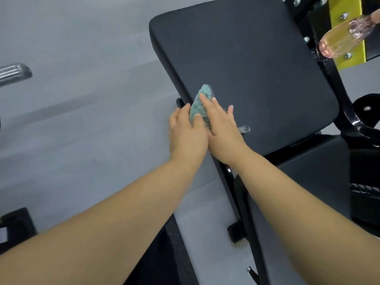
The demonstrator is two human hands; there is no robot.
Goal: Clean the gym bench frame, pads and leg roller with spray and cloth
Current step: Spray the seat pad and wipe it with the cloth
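A wide black bench pad (pixel 246 68) fills the upper middle. At its near left edge lies a teal cloth (pixel 200 105) with a silvery mesh side. My left hand (pixel 186 132) grips the cloth from the left, thumb and fingers curled round its lower end. My right hand (pixel 222 124) lies flat on top of the cloth and the pad, fingers straight. A clear spray bottle (pixel 341 37) of amber liquid lies at the upper right on the frame. The black bench frame (pixel 244 202) runs down below the pad.
A yellow plate (pixel 347 23) with bolts stands behind the bottle. A black curved bracket (pixel 355 120) sits at the right. Grey floor (pixel 82 120) spreads to the left, with a ribbed dark handle (pixel 14 72) at the far left and a black block (pixel 16 225) at the lower left.
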